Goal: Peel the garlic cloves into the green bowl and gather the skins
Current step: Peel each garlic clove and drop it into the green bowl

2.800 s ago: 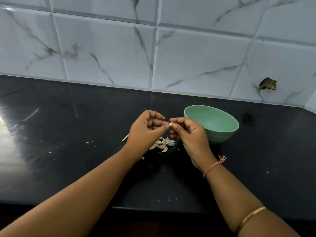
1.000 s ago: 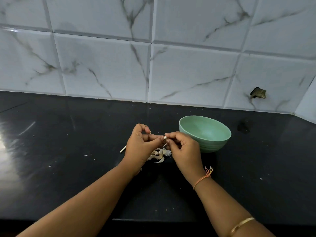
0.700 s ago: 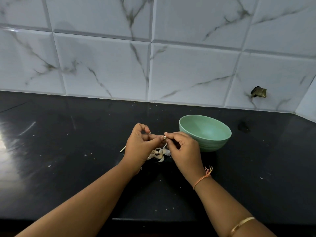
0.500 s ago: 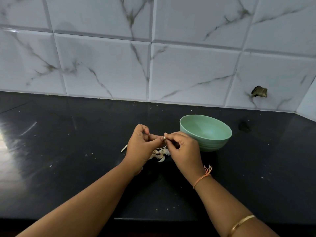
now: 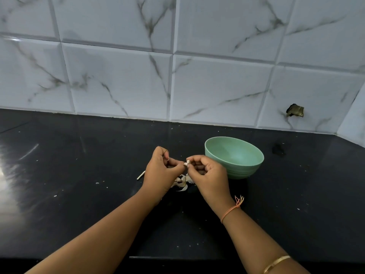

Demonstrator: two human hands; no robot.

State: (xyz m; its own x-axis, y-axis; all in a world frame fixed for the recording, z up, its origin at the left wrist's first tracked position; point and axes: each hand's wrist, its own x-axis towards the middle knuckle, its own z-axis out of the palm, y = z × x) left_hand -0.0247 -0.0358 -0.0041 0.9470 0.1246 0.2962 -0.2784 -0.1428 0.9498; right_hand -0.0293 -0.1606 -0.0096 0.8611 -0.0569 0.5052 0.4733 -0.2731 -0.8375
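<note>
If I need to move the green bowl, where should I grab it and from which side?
Pinch the green bowl at its rim, likely from the right: it stands upright and open, and the right hand crowds its left.

Clove (image 5: 186,163) between left hand (image 5: 161,173), right hand (image 5: 210,178)

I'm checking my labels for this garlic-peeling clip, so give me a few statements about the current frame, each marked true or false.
1. The left hand and the right hand pinch one garlic clove between them. True.
2. The green bowl stands left of the left hand. False: it stands upright just right of the right hand.
3. A small pile of skins lies on the black counter below the hands. True.
4. The right wrist is bare. False: it wears an orange thread band.
</note>
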